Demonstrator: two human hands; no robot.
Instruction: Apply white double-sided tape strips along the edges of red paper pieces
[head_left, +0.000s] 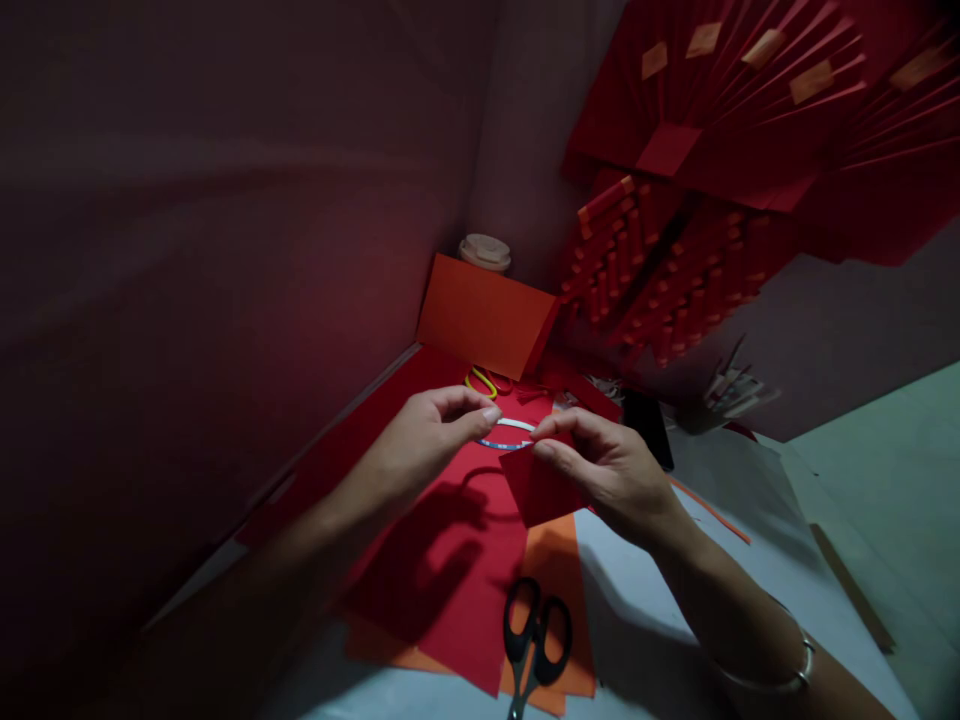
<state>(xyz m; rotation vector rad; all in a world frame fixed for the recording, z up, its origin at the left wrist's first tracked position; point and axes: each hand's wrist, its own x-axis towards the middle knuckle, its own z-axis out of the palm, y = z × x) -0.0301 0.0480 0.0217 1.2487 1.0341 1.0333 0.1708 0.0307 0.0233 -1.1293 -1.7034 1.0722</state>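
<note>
My left hand (442, 425) pinches a thin white ring with blue marks (516, 425), which looks like a narrow roll of tape, between thumb and forefinger. At the ring's other side, the fingertips of my right hand (600, 465) are closed and seem to touch it. A small dark-red paper piece (541, 488) hangs beneath my right thumb; how it is gripped is partly hidden. Below both hands lies a large red paper sheet (457, 600) over orange paper (555, 560). Black-handled scissors (536, 640) rest on the papers near the front edge.
Behind my hands stands a folded orange card (484, 315), with a lidded cup (485, 252) behind it. Yellow-handled scissors (480, 383) lie before the card. A black phone-like slab (649, 430) and a pen holder (720, 395) sit at right. Red paper fans (720, 100) hang above.
</note>
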